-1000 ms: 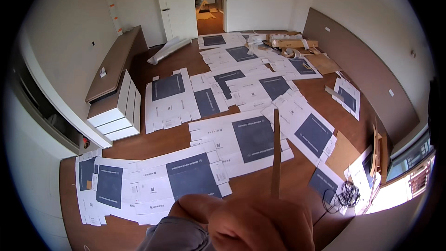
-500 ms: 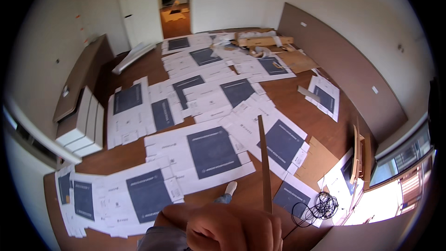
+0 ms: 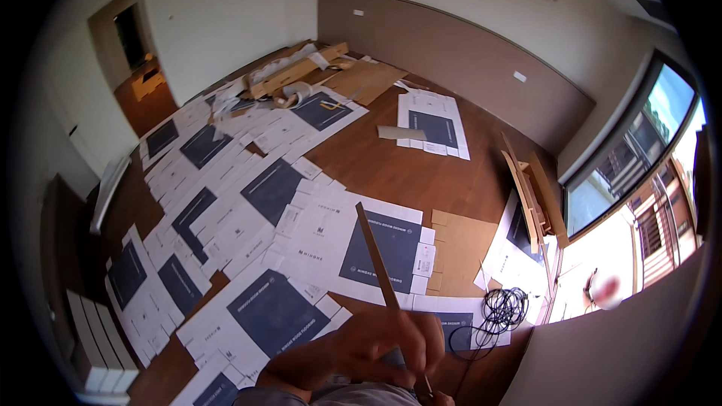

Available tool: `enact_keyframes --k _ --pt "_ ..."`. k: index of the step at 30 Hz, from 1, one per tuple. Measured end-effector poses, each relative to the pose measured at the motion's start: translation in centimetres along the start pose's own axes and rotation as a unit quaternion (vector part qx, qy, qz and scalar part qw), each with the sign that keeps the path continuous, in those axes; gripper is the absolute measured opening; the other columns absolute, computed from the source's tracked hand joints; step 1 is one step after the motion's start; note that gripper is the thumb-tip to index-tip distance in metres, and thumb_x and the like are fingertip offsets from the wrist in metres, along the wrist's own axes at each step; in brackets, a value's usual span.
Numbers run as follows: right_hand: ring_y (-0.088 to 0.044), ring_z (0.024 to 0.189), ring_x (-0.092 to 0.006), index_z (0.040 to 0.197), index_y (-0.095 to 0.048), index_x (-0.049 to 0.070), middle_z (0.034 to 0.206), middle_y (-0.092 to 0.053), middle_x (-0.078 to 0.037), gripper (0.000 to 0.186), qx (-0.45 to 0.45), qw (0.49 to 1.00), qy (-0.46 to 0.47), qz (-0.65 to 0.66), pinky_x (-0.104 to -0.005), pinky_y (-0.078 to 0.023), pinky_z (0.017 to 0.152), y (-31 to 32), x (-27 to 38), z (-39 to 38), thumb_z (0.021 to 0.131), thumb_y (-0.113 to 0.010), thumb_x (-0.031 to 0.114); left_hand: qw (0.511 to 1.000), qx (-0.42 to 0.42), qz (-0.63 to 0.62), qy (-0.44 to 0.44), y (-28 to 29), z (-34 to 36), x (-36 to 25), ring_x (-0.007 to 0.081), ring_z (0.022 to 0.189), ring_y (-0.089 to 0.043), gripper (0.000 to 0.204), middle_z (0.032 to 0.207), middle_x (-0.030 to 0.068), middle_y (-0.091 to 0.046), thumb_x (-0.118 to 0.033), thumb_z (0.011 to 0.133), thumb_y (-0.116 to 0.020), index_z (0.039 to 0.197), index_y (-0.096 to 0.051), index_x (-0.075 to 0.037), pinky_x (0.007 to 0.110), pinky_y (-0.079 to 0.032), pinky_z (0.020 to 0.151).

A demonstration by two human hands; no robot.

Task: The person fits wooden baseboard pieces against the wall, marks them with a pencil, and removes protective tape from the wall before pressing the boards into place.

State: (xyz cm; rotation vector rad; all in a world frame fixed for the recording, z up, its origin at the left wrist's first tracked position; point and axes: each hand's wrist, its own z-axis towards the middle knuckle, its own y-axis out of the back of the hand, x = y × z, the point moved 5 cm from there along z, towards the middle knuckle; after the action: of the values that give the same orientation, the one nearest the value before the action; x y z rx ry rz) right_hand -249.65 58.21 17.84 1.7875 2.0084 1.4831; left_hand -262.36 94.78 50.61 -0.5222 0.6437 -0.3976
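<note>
A long, narrow brown wooden strip point(image 3: 378, 259) rises in front of me, its top leaning a little to the left. My left hand point(image 3: 387, 340) is closed round its lower part, with the forearm coming in from the lower left. Below it, the strip's lower end reaches my right hand point(image 3: 441, 399), of which only a few fingers show at the bottom edge. Those fingers look closed on the strip; the rest of that hand is out of the picture. Behind the strip, flattened white cardboard sheets point(image 3: 320, 234) with dark panels cover much of the wooden floor point(image 3: 353, 152).
A tangled black cable point(image 3: 504, 311) lies at the lower right. Long brown boards point(image 3: 535, 194) lean near the window point(image 3: 632, 154). Opened boxes and wrapping point(image 3: 297, 71) are piled in the far corner. A white drawer unit point(image 3: 99, 342) stands at left; a doorway point(image 3: 139, 90) is beyond.
My view has turned to the right, bringing in more of the window. The strip leans further left. My left hand's grip is seen from another side, and right fingers now show at the bottom.
</note>
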Motion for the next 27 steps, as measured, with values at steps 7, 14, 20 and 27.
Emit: enact_keyframes --k 7,14,20,27 --pt "-0.069 0.088 -0.0418 0.102 -0.069 0.002 0.091 -0.072 -0.021 0.052 0.055 0.996 -0.017 -0.069 -0.0493 -0.055 0.078 5.6 4.5 19.6 0.084 -0.063 0.05 0.573 0.01 0.703 0.422 36.4 -7.1 20.3 0.0367 0.095 -0.066 0.018 0.096 0.0174 -0.068 -0.018 0.097 -0.06 0.1 -0.069 -0.003 0.044 -0.053 0.079" --pt "-0.069 0.087 -0.0419 0.097 -0.073 0.004 0.088 -0.071 -0.022 0.046 0.014 0.995 0.026 -0.099 -0.05 -0.055 0.079 18.2 7.0 39.0 0.092 -0.055 0.045 0.439 -0.167 0.369 0.802 53.0 -37.9 24.9 0.0303 0.087 -0.067 0.034 0.096 0.0192 -0.071 -0.035 0.096 -0.06 0.107 -0.071 -0.004 0.045 -0.054 0.077" --pt "-0.069 0.085 -0.0431 0.098 -0.072 0.002 0.085 -0.07 -0.025 0.044 0.01 0.998 0.016 -0.068 -0.0502 -0.055 0.078 28.8 13.0 53.2 0.091 -0.055 0.042 0.514 -0.513 0.152 0.67 59.1 -28.0 27.6 0.0194 0.071 -0.059 0.026 0.089 0.0159 -0.067 -0.02 0.102 -0.056 0.114 -0.065 0.001 0.037 -0.052 0.067" --pt "-0.069 0.085 -0.0432 0.092 -0.074 0.002 0.084 -0.07 -0.025 0.041 -0.013 1.0 0.005 -0.026 -0.0505 -0.055 0.077 36.1 17.3 69.3 0.09 -0.058 0.041 0.567 -0.093 0.477 0.665 80.6 -8.6 38.1 0.0219 0.074 -0.069 0.021 0.081 0.0113 -0.071 -0.015 0.093 -0.057 0.099 -0.071 0.0 0.034 -0.055 0.066"
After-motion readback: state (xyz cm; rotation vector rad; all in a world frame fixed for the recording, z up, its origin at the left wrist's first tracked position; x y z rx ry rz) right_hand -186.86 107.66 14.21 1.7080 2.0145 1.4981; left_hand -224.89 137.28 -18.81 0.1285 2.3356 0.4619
